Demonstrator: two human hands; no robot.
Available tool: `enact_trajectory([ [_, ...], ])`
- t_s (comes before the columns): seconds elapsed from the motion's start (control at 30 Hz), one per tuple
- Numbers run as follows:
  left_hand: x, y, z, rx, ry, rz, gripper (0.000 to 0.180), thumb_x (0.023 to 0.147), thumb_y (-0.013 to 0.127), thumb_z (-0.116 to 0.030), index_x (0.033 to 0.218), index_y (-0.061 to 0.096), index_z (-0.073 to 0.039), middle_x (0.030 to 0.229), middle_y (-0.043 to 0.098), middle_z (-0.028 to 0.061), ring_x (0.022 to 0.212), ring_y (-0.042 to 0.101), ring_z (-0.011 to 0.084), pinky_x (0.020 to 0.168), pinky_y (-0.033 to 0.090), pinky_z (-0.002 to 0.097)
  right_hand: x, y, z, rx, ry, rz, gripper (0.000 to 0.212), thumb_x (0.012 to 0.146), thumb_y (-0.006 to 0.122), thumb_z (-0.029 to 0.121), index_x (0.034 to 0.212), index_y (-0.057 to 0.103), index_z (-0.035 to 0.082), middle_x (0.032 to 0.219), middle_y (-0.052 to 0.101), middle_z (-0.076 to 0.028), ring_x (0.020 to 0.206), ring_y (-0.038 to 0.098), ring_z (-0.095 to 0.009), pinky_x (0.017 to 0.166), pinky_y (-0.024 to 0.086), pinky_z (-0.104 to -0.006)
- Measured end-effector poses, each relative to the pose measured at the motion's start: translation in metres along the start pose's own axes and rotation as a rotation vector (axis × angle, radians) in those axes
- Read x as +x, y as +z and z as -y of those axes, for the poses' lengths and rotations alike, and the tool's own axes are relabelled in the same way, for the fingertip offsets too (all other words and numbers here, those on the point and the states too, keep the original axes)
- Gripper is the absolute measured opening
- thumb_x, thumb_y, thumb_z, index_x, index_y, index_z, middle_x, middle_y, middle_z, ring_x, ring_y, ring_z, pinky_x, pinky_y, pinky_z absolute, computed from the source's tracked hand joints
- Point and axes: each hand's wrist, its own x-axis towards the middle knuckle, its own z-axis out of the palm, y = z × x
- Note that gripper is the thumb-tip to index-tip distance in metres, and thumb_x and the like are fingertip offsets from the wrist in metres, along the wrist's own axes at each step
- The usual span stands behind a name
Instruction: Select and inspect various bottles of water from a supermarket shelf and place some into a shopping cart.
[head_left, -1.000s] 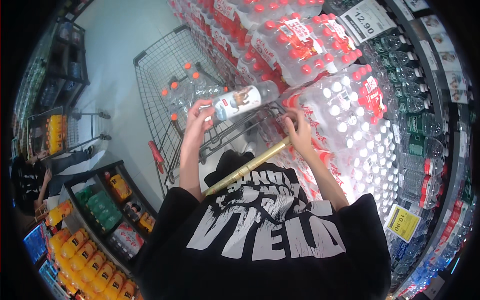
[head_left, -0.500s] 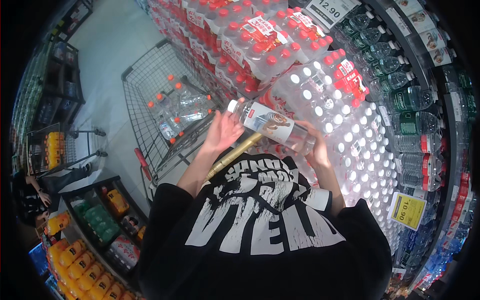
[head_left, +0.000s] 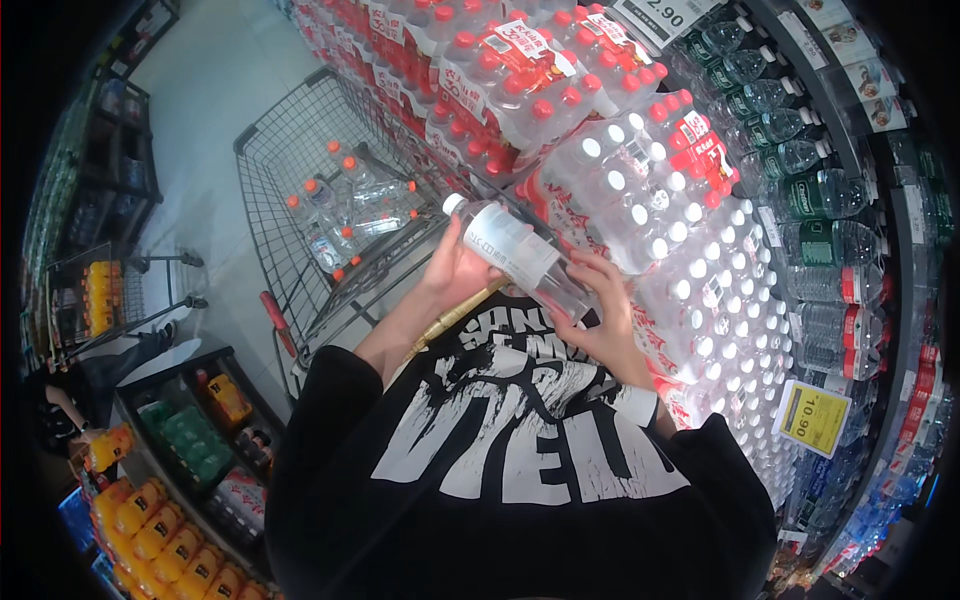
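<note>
A clear plastic bottle [head_left: 512, 247] with a white cap and a pale printed label lies slantwise between my hands, its cap toward the upper left. My left hand [head_left: 458, 268] is curled under and around the cap end; some of its fingers are hidden behind the bottle. At the base end, my right hand [head_left: 606, 318] grips the bottle between thumb and fingers. Just ahead to the left stands a wire shopping cart [head_left: 250, 190] holding several clear bottles [head_left: 350, 205] with orange caps.
Shrink-wrapped packs [head_left: 520, 65] of red-capped bottles and white-capped bottles [head_left: 690, 290] are stacked ahead and right. Shelves of bottles [head_left: 815, 200] line the right side. At left are another cart [head_left: 135, 290], a person's arm [head_left: 70, 405], a dark display bin [head_left: 180, 380] and yellow packs [head_left: 165, 530].
Turned about its long axis, the bottle now shows a different side of its label, and it sits slightly further left. My left hand has closed in around it; my right fingers have shifted along the base.
</note>
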Motion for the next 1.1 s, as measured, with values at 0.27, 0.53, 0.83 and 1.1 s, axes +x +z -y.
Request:
enact_trajectory([
  [0.27,-0.004,0.004,0.001,0.037,0.099,0.142,0.073,0.082,0.040,-0.049,0.139,0.021,-0.009,0.143,0.024,0.0186,0.132,0.026,0.0319,0.107,0.021,0.0481,-0.007,0.005,-0.008,-0.197,-0.147,0.108,0.059,0.057,0.074,0.004,0.112,0.055,0.014,0.121,0.049,-0.010,0.111,0.048,-0.031,0.089,0.044,-0.0407],
  [0.53,-0.006,-0.009,0.002,0.047,0.120,0.246,0.068,0.078,0.047,-0.049,0.133,0.034,-0.012,0.142,0.026,0.0182,0.133,0.023,0.0330,0.107,0.018,0.0521,-0.010,0.013,-0.005,-0.256,-0.166,0.097,0.064,0.052,0.074,0.002,0.112,0.055,0.015,0.121,0.049,-0.007,0.112,0.048,-0.031,0.089,0.042,-0.0414],
  [0.83,-0.009,-0.012,0.013,-0.023,0.081,0.232,0.062,0.075,0.050,-0.050,0.127,0.042,-0.017,0.134,0.039,0.0112,0.131,0.025,0.0370,0.105,0.020,0.0567,-0.020,0.016,-0.015,-0.482,-0.323,0.032,0.053,0.059,0.070,0.005,0.108,0.059,0.020,0.116,0.052,-0.003,0.111,0.048,-0.028,0.086,0.043,-0.0440],
  [1.1,-0.019,0.007,0.013,0.036,0.066,0.229,0.074,0.074,0.053,-0.052,0.137,0.028,-0.021,0.140,0.031,0.0098,0.130,0.026,0.0333,0.104,0.023,0.0524,-0.023,0.015,-0.009,-0.439,-0.238,0.010,0.055,0.060,0.069,0.004,0.112,0.057,0.018,0.115,0.053,-0.006,0.109,0.049,-0.029,0.088,0.043,-0.0425],
])
